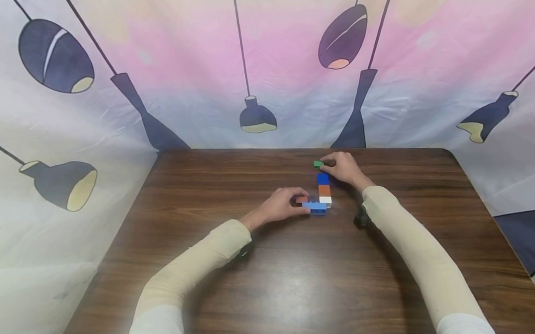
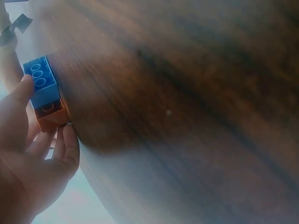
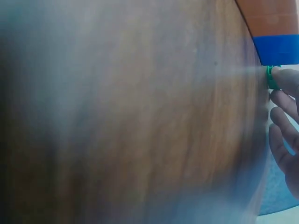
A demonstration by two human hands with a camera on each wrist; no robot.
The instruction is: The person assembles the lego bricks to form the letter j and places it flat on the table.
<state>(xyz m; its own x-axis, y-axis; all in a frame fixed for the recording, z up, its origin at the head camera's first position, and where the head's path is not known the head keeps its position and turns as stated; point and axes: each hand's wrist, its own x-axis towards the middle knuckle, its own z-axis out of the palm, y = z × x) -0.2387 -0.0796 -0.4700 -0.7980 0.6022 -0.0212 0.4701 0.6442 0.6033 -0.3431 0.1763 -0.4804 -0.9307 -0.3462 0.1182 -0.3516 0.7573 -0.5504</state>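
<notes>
My left hand (image 1: 283,204) pinches a light blue toy building brick (image 1: 315,208) and an orange brick (image 1: 302,199) beside it. The left wrist view shows the thumb on the blue brick (image 2: 43,84), whose hollow underside has round tubes; fingers bear on the orange brick (image 2: 52,116). Farther back, my right hand (image 1: 343,167) pinches a small green brick (image 1: 318,164) between thumb and finger. Between the hands runs a row of a dark blue (image 1: 323,179), an orange (image 1: 324,191) and a white brick (image 1: 325,201). Whether the light blue brick joins the white one, I cannot tell.
A brown wood-grain table (image 1: 272,276) lies under both arms, its back edge close behind the green brick. Behind it hangs a cloth backdrop (image 1: 200,60) printed with lamps. A dark wrist device (image 1: 360,216) sits under the right sleeve.
</notes>
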